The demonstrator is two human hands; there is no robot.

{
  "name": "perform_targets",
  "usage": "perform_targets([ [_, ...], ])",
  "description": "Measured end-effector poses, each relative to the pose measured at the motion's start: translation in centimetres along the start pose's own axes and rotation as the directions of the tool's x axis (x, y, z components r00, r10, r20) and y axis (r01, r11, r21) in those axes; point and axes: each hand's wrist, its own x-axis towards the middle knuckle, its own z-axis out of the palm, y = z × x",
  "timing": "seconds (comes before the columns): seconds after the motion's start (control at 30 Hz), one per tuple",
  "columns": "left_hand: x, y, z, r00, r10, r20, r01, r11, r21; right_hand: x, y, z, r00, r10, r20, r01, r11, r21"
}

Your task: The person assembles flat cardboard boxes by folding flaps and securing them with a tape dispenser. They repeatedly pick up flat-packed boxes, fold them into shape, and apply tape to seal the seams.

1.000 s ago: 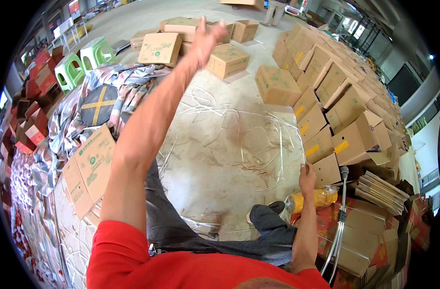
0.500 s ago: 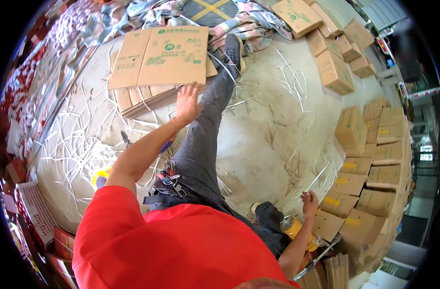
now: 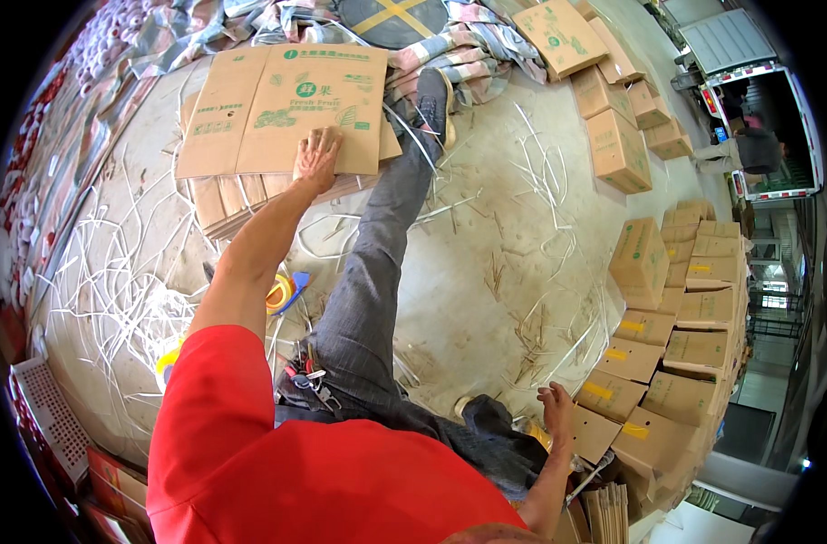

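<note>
Flattened cardboard boxes (image 3: 227, 204) lie in a stack on the floor in front of me. The topmost sheet (image 3: 268, 100) is brown with green print and sits slightly askew over the others. My left hand (image 3: 317, 161) rests on its near edge with fingers extended, gripping nothing. Out to the right, my right hand (image 3: 556, 412) hangs in the air with its fingers loosely bent and apart; no object shows in it. My outstretched leg (image 3: 377, 245) runs alongside the stack, and the shoe (image 3: 434, 104) is just right of it.
Closed cartons (image 3: 676, 354) with yellow tape stand in rows at right; more cartons (image 3: 617, 150) are farther off. White strapping (image 3: 150, 308) is tangled on the left floor. A blue-and-yellow tape dispenser (image 3: 287, 292) lies by my left arm. A person (image 3: 758, 150) stands near an open truck (image 3: 798, 136).
My left hand has moved from beside the stack's near edge onto the top sheet. My right hand stays out to the right. The view has shifted slightly.
</note>
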Motion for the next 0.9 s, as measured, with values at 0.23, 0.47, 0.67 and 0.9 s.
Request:
perform_targets([
  [0.23,2.1,0.8,0.3,0.971,0.192,-0.139,-0.181,0.980,0.086,5.2,-0.8,1.7,0.996,-0.047,0.081,0.045,0.999,0.026],
  [0.47,-3.4,2.2,-8.0,0.842,0.377,-0.387,-0.375,0.923,0.082,4.2,-1.0,1.3,0.983,-0.183,0.005,0.183,0.981,-0.063],
  [0.67,-7.2,15.3,-27.0,0.615,0.688,-0.385,-0.758,0.650,-0.051,1.3,-9.5,1.0,0.813,-0.534,-0.233,0.461,0.834,-0.302],
  [0.9,-14.4,38.5,-34.4,0.346,0.881,-0.323,-0.938,0.311,-0.156,0.8,-14.0,-3.0,0.379,-0.607,-0.698,0.859,0.512,0.021],
])
